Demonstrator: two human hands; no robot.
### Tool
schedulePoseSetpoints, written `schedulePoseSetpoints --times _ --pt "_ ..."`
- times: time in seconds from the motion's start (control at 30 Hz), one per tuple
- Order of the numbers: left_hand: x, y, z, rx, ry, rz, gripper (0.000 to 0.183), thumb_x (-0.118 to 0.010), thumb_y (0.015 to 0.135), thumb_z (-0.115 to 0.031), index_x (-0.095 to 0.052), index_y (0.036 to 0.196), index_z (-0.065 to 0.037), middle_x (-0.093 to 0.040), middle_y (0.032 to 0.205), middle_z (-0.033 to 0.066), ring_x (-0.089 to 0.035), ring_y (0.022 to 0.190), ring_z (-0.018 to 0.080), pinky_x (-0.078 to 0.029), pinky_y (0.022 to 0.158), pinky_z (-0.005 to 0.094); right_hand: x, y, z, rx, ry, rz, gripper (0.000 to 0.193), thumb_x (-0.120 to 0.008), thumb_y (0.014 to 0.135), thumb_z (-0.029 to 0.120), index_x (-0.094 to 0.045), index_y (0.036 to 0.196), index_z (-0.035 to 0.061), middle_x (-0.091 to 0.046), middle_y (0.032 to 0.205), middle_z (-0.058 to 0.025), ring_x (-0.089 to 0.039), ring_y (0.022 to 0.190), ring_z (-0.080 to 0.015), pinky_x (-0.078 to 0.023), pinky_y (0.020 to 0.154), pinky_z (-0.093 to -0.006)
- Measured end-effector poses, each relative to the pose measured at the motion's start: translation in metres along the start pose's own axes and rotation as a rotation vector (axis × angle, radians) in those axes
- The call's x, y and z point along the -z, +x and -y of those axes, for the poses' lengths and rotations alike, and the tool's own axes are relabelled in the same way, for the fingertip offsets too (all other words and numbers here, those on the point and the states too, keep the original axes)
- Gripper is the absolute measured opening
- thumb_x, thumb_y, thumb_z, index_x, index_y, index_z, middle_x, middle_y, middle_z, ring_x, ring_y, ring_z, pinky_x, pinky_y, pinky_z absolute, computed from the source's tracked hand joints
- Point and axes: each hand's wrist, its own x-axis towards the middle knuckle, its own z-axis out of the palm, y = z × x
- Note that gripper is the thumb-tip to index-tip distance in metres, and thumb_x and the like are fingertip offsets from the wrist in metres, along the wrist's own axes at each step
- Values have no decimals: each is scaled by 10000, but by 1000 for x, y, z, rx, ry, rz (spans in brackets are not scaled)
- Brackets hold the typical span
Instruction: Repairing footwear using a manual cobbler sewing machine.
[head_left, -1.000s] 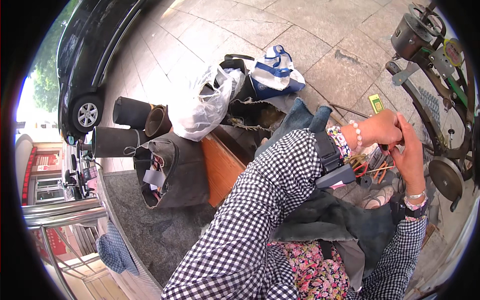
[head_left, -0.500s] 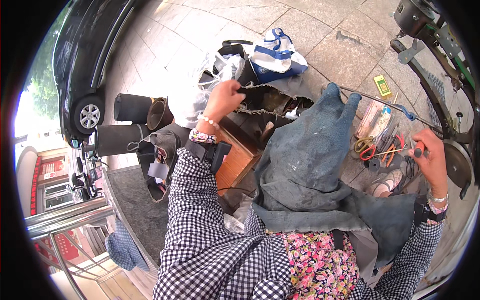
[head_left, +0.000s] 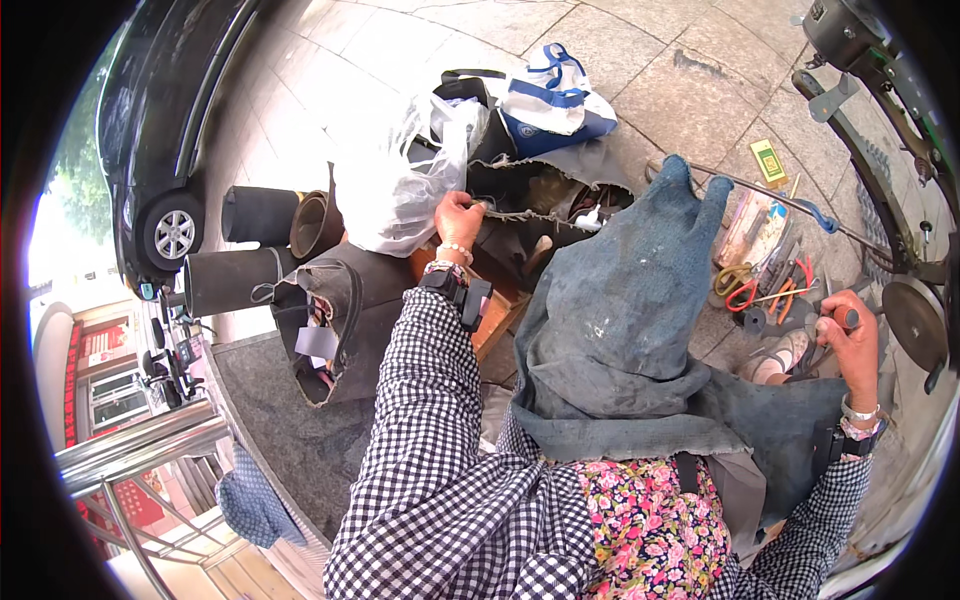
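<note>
My left hand [head_left: 459, 220] is closed at the frayed rim of an open dark cloth bag [head_left: 540, 215], fingers pinched on its near-left edge. Inside the bag lie things I cannot make out, and a small white bottle [head_left: 590, 219] rests by its right side. Off to the right, my right hand [head_left: 852, 350] is wrapped round a short-handled tool [head_left: 850, 318]; its working end is not clear. A worn blue-grey cloth [head_left: 620, 310] covers my lap. Beside the left hand sits a white plastic bag [head_left: 400, 190].
Red-handled scissors [head_left: 741, 296] and several hand tools lie on the paving near the right hand. A yellow-green packet [head_left: 768, 163] is beyond them. A black machine [head_left: 885, 90] stands at right, dark rolls [head_left: 235, 280] at left. A blue-white bag [head_left: 550, 115] sits beyond.
My left hand has come down and slightly right, from above the dark bag's edge onto its rim. My right hand has moved slightly down, still holding the tool, which has turned.
</note>
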Motion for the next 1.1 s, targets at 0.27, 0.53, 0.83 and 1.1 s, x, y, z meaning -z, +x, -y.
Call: schedulePoseSetpoints --times 0.27,0.53,0.83,1.1 --pt "-13 0 -6 -7 45 3 294 -675 581 -199 -619 800 -11 -618 700 102 -587 661 198 -459 657 285 -1 8 -13 -73 18 -17 160 -630 713 72 -528 812 -2 -434 731 -9 -433 566 -57 -389 497 -199" --pt "-13 12 -9 206 190 136 246 -681 596 -168 -645 790 -21 -635 758 136 -610 739 236 -462 710 307 -4 14 -10 36 -103 -29 172 -641 674 61 -536 790 -10 -472 749 -25 -415 612 -79 -364 524 -206" --pt "15 11 -20 -58 343 43 227 -693 595 -199 -646 729 -23 -626 683 146 -617 680 267 -472 666 333 -5 16 -10 78 -174 -9 188 -636 657 98 -537 779 -5 -472 717 -36 -417 660 -125 -347 610 -231" --pt "99 -8 -114 -285 193 29 245 -668 631 -172 -608 788 6 -607 668 140 -592 605 237 -459 590 324 -1 15 9 -15 185 1 171 -629 695 74 -538 817 -4 -495 745 -24 -486 609 -78 -412 531 -198"
